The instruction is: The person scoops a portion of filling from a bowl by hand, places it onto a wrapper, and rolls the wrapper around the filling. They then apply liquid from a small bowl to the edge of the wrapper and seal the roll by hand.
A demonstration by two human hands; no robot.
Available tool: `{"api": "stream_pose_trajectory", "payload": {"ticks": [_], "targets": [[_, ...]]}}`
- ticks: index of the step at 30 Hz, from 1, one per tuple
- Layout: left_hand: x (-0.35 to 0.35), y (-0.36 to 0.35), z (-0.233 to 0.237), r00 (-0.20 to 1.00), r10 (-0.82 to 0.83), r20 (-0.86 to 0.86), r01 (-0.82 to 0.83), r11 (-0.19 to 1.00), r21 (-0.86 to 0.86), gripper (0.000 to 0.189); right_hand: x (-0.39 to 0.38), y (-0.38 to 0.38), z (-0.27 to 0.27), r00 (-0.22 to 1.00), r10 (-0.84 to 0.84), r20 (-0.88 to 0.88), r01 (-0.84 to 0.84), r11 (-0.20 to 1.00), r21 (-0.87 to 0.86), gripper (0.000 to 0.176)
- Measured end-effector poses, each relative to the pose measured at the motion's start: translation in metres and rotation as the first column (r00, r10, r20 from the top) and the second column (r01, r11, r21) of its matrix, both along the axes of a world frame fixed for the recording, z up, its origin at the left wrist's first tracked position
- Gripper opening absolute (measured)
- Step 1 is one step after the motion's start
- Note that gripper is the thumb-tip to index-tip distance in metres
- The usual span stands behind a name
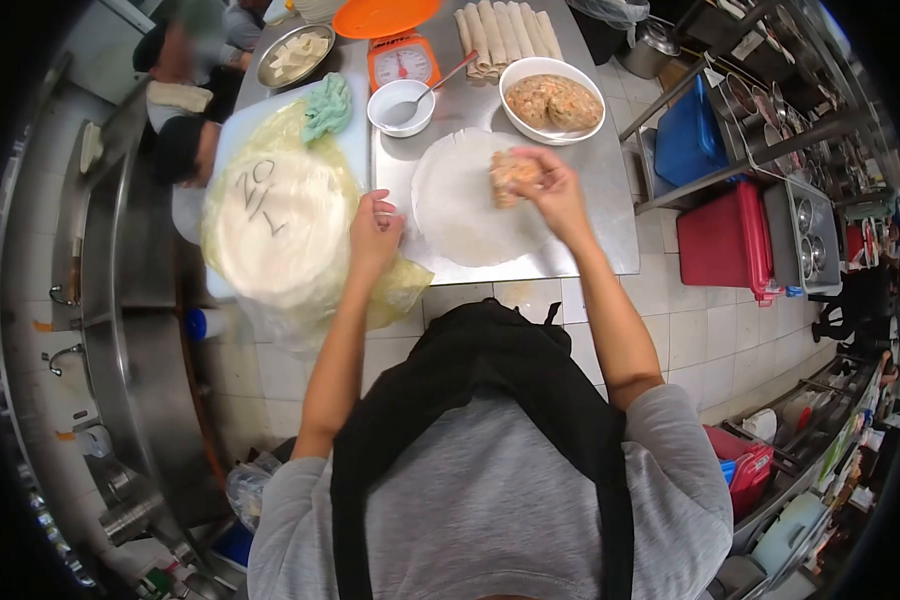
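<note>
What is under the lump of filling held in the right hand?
A round, pale wrapper lies flat on the steel table beneath the lump of filling that the right hand holds. The patch of wrapper directly below hand and lump is hidden.

You wear a grey top [490, 510], apparently a soft jersey, though the wide lens blurs the weave. Its sleeves [288, 505] end above the elbows. A black apron [470, 350] has broad straps [354, 505] over both shoulders. Your left hand [375, 228] and right hand [558, 192] are bare.
</note>
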State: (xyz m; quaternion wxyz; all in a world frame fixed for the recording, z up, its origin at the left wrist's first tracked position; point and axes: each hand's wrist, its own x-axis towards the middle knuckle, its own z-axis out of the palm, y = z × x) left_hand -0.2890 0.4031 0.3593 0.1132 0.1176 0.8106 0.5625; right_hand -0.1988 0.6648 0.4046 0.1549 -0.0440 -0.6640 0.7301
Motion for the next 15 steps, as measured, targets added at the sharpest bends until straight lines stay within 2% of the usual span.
{"api": "stream_pose_trajectory", "payload": {"ticks": [1, 2, 3, 4, 5, 6, 7, 8, 10, 11, 13, 14, 15], "targets": [[0.005, 0.003, 0.005, 0.999, -0.042, 0.022, 0.039, 0.993, 0.111, 0.048, -0.002, -0.006, -0.020, 1.000, -0.002, -0.002, 0.002, 1.000, -0.002, 0.045], [0.010, 0.012, 0.013, 0.999, -0.042, 0.021, 0.040, 0.993, 0.110, 0.048, -0.003, -0.011, -0.043, 0.998, 0.047, -0.033, -0.030, 0.911, 0.411, 0.045], [0.015, 0.023, 0.021, 0.964, -0.194, -0.184, 0.201, 0.979, 0.020, 0.049, -0.003, -0.013, -0.055, 0.994, 0.106, -0.041, -0.040, 0.658, 0.752, 0.044], [0.019, 0.033, 0.026, 0.863, -0.346, -0.367, 0.333, 0.937, -0.101, 0.050, 0.002, -0.015, -0.051, 0.993, 0.109, -0.045, -0.038, 0.657, 0.752, 0.044], [0.020, 0.042, 0.025, 0.864, -0.340, -0.372, 0.326, 0.940, -0.100, 0.050, 0.009, -0.015, -0.044, 0.996, 0.081, -0.039, -0.026, 0.673, 0.740, 0.041], [0.019, 0.051, 0.020, 0.786, -0.423, -0.451, 0.368, 0.906, -0.207, 0.051, 0.012, -0.013, -0.035, 0.998, 0.056, -0.030, -0.017, 0.686, 0.727, 0.039], [0.020, 0.056, 0.014, 0.696, -0.511, -0.505, 0.400, 0.859, -0.319, 0.052, 0.014, -0.012, -0.026, 0.994, 0.102, -0.049, -0.038, 0.708, 0.705, 0.037], [0.019, 0.059, 0.009, 0.699, -0.509, -0.502, 0.397, 0.860, -0.319, 0.052, 0.014, -0.010, -0.032, 0.993, 0.106, -0.046, -0.042, 0.709, 0.704, 0.037], [0.015, 0.065, -0.001, 0.777, -0.611, -0.152, 0.579, 0.788, -0.211, 0.058, 0.011, -0.005, -0.051, 0.978, 0.185, 0.098, -0.201, 0.701, 0.684, 0.041], [0.010, 0.067, -0.005, 0.778, -0.609, -0.153, 0.576, 0.790, -0.210, 0.058, 0.008, 0.000, -0.058, 0.977, 0.188, 0.098, -0.203, 0.700, 0.685, 0.041], [0.006, 0.066, -0.009, 0.692, -0.624, -0.363, 0.559, 0.781, -0.277, 0.057, 0.006, 0.004, -0.056, 0.951, 0.275, 0.139, -0.292, 0.659, 0.693, 0.044], [0.008, 0.063, -0.012, 0.695, -0.622, -0.361, 0.556, 0.783, -0.278, 0.057, 0.010, 0.003, -0.057, 0.950, 0.279, 0.139, -0.295, 0.659, 0.692, 0.044], [0.012, 0.062, -0.005, 0.710, -0.571, -0.411, 0.527, 0.819, -0.227, 0.057, 0.015, -0.006, -0.040, 0.973, 0.217, 0.083, -0.217, 0.713, 0.667, 0.043]]}}
